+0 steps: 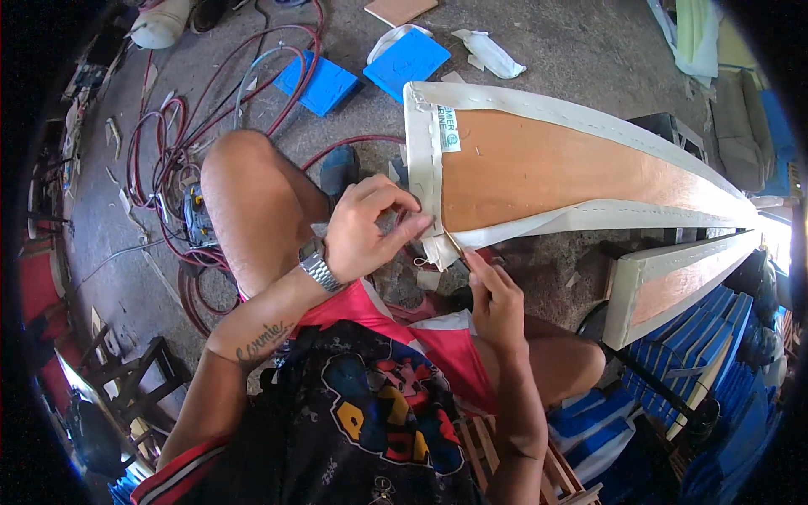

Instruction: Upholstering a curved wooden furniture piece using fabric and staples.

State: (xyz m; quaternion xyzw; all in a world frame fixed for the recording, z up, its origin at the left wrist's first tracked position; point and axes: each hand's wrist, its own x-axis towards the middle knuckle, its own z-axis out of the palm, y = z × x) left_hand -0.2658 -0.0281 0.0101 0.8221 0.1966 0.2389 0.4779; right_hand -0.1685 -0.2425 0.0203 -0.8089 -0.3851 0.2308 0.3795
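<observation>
A long upholstered panel [539, 168] lies in front of me with its brown wooden backing board facing up. White cover material [423, 156] is folded over its edges and fixed with a row of staples. My left hand [374, 220] is at the near left corner, thumb and fingers closed on the cover's edge there. My right hand [497, 299] grips a thin, slender tool [454, 244], its tip at the same corner; its exact kind is unclear. A loose flap of cover [439, 251] with a bit of thread hangs below the corner.
A second, similar white-edged panel [665, 295] stands at the right. Red hoses [172, 143] lie coiled on the concrete floor to the left. Two blue pads [408, 63] lie beyond the panel. Stacked blue pieces [694, 349] fill the lower right, near a wooden slatted stool [484, 446].
</observation>
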